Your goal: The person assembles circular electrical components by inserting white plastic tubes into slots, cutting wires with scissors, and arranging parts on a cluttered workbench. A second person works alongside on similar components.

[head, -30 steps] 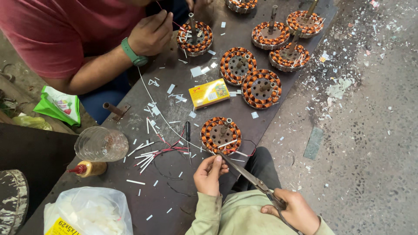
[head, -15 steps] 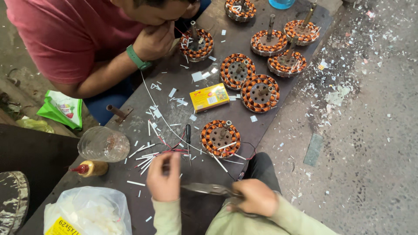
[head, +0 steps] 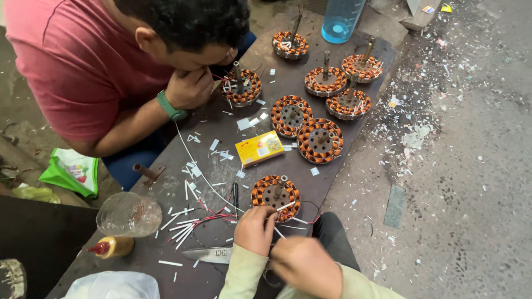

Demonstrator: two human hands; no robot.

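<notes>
Left grip [head: 256,230] pinches a white sleeve strip [head: 285,206] against the copper-wound stator [head: 275,196] just ahead, steadying it. Right hand [head: 306,267], close behind, is curled; its hold cannot be told. Scissors [head: 209,254] lie on the bench [head: 183,277] beside.

- Round stator core [head: 275,197] wound in glossy orange-copper wire, its centre dull grey metal.
- Long workbench top [head: 166,194], dark, matt and scuffed, strewn with white paper-like strips [head: 177,228].
- Scissors' steel blade [head: 209,254], smooth with a faint shine.
- Small yellow cardboard box [head: 259,148], lightly glossy.
- Clear plastic jar [head: 128,214], cloudy and scratched.
- Rough grey concrete floor [head: 471,166], dusty.
- Left hand [head: 255,230] in a pale cloth sleeve.
</notes>
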